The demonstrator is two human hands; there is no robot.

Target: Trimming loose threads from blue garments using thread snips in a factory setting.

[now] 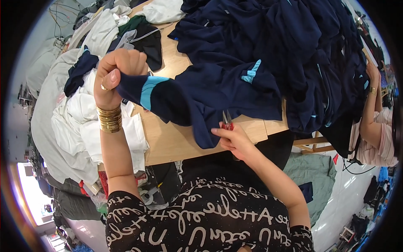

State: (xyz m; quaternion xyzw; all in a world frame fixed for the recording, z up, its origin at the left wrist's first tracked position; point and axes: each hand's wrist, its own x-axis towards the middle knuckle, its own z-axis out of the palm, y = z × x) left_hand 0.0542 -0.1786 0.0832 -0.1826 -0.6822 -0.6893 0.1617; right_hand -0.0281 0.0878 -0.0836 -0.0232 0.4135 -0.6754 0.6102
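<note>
My left hand point(117, 73) is raised in a fist, gripping the sleeve end of a navy garment point(197, 94) with a light-blue stripe, pulling it taut above the wooden table point(168, 143). Gold bangles sit on that wrist. My right hand point(235, 138) holds small red-handled thread snips point(227, 121), their blades pointing up at the garment's lower edge.
A big heap of navy garments point(294, 46) covers the table's far right. White cloth pieces point(88, 122) pile at the left, with black and green fabric behind. Another person's arm point(371, 109) in a striped top reaches in at the right edge.
</note>
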